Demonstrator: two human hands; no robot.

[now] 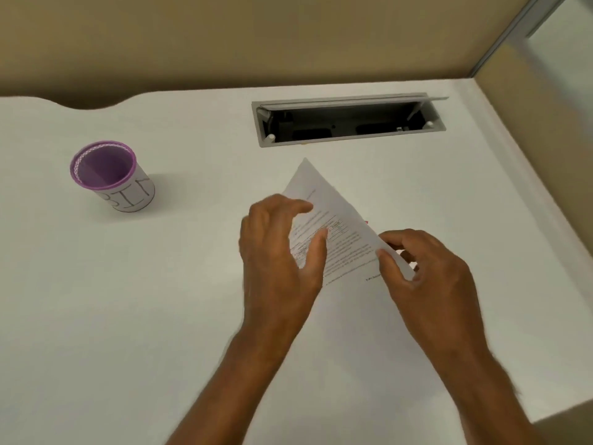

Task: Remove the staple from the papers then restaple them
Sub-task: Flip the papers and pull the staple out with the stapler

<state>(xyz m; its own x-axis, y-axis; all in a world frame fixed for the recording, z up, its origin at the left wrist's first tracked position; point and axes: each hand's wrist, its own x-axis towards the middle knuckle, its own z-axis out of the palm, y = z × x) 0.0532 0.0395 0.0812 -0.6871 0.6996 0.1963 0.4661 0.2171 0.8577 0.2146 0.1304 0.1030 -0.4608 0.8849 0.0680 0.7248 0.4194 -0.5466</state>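
Note:
A small stack of printed papers (340, 226) is held tilted above the white desk (160, 300), one corner pointing up and away from me. My right hand (426, 268) pinches the papers' near right edge between thumb and fingers. My left hand (279, 252) hovers over the left part of the sheet with fingers spread and loosely bent; the thumb lies against the printed face. A sliver of something red (366, 221) peeks out behind the papers' right edge. No staple is visible, and no stapler shows.
A purple-rimmed cup labelled "BIN" (112, 178) stands at the left of the desk. An open cable hatch (349, 122) is set into the desk at the back. Beige partition walls (256, 36) close off the back and the right side.

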